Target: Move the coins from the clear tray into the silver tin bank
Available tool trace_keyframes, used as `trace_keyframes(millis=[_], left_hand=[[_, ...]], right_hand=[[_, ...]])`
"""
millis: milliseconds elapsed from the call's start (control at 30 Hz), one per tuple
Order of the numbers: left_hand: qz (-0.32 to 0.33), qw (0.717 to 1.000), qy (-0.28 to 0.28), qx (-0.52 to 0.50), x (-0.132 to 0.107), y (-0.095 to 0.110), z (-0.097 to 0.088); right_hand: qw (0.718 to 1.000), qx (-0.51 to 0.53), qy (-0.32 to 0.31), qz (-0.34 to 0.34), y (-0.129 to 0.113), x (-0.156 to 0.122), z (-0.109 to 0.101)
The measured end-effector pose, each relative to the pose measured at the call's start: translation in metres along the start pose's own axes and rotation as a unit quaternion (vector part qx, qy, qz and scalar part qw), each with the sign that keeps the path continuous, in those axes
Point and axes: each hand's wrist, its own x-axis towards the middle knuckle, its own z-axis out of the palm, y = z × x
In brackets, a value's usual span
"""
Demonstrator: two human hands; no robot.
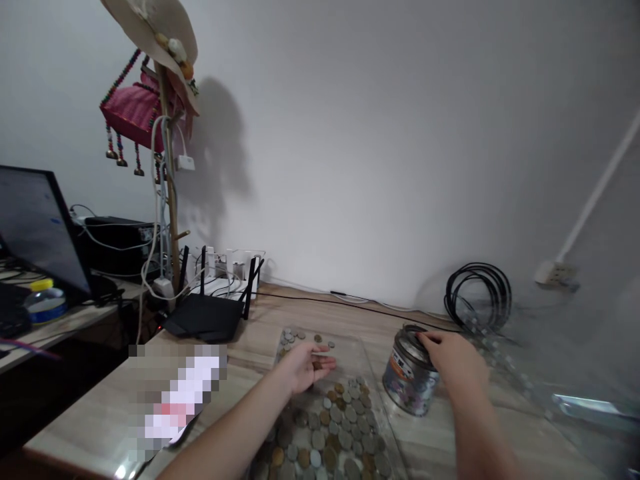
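Observation:
Many loose coins (350, 423), silver and brass coloured, lie spread over a clear plastic tray or sheet (350, 353) in front of me. Over its middle, my left hand (306, 368) is turned partly palm up with the fingers apart. A brownish spot, perhaps a coin, shows between those fingers; I cannot tell if it is held. A few small coins (289, 338) lie beyond this hand. To the right stands an upright metal tin (407, 387) with a printed label. My right hand (457, 357) grips its top edge at the lid, thumb and fingers together.
A black router (205, 317) with antennas stands back left, beside a wooden stand with a hat (160, 27) and pink bag (131, 110). A pixelated phone-like object (183, 400) lies at left. Coiled black cable (477, 293) and clear plastic (505, 367) lie at right.

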Motion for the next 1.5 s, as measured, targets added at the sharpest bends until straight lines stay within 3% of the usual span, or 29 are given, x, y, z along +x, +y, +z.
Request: trace_keyframes(millis=[100, 200, 233, 300, 367, 467, 533, 633, 700, 767, 833, 900, 1000, 1067, 1167, 1233, 1267, 1333, 1367, 1400, 1500], left_hand=[[-0.002, 1.0, -0.017, -0.011, 0.0, 0.001, -0.002], [-0.004, 0.997, -0.058, -0.041, 0.002, 0.002, -0.006], [-0.004, 0.996, -0.072, -0.05, 0.002, 0.003, -0.007], [-0.002, 0.992, -0.1, -0.071, 0.002, 0.003, -0.007], [0.007, 0.987, -0.131, -0.092, 0.002, 0.003, -0.007], [0.014, 0.981, -0.168, -0.097, 0.0, 0.003, -0.006], [0.009, 0.979, -0.185, -0.087, -0.002, 0.003, -0.006], [0.0, 0.977, -0.205, -0.066, -0.004, 0.002, -0.006], [-0.007, 0.979, -0.201, -0.034, -0.003, 0.001, -0.007], [-0.005, 0.987, -0.163, 0.001, 0.0, 0.001, -0.008], [0.01, 0.994, -0.104, 0.017, 0.003, 0.0, -0.008], [0.028, 0.998, -0.054, 0.012, 0.006, 0.0, -0.008], [0.071, 0.997, 0.006, -0.017, 0.008, 0.002, -0.009], [0.131, 0.989, 0.053, -0.044, 0.008, 0.006, -0.013], [0.244, 0.961, 0.119, -0.043, 0.013, 0.017, -0.022], [0.315, 0.938, 0.144, 0.028, 0.022, 0.024, -0.028], [0.32, 0.932, 0.148, 0.085, 0.028, 0.027, -0.031], [0.288, 0.926, 0.112, 0.217, 0.042, 0.027, -0.035], [0.268, 0.917, 0.087, 0.283, 0.048, 0.026, -0.037], [0.261, 0.903, 0.066, 0.335, 0.055, 0.023, -0.038], [0.271, 0.889, 0.061, 0.365, 0.066, 0.013, -0.04]], right_hand=[[0.999, -0.003, 0.024, -0.031, -0.005, -0.007, -0.004], [0.985, 0.032, 0.125, -0.115, -0.023, -0.025, -0.003], [0.977, 0.058, 0.132, -0.157, -0.032, -0.033, 0.001], [0.955, 0.12, 0.056, -0.265, -0.054, -0.05, 0.013], [0.913, 0.156, -0.08, -0.37, -0.076, -0.068, 0.028], [0.866, 0.155, -0.19, -0.436, -0.099, -0.087, 0.045], [0.868, 0.151, -0.19, -0.433, -0.103, -0.09, 0.046], [0.909, 0.165, -0.083, -0.374, -0.086, -0.076, 0.031], [0.948, 0.171, 0.037, -0.267, -0.061, -0.057, 0.014], [0.976, 0.126, 0.129, -0.121, -0.032, -0.035, 0.0], [0.99, 0.072, 0.118, -0.025, -0.008, -0.018, -0.008], [0.997, 0.046, 0.062, 0.023, 0.005, -0.008, -0.012], [0.998, 0.039, -0.014, 0.041, 0.006, -0.007, -0.014], [0.998, 0.037, -0.026, 0.034, 0.001, -0.011, -0.016], [0.993, 0.073, 0.089, -0.022, -0.014, -0.021, -0.013], [0.978, 0.119, 0.136, -0.109, -0.033, -0.029, -0.001], [0.971, 0.138, 0.109, -0.165, -0.045, -0.033, 0.009], [0.947, 0.138, -0.071, -0.28, -0.076, -0.042, 0.034], [0.922, 0.114, -0.162, -0.332, -0.091, -0.045, 0.049], [0.907, 0.103, -0.199, -0.357, -0.104, -0.048, 0.063], [0.882, 0.078, -0.251, -0.392, -0.13, -0.054, 0.101]])
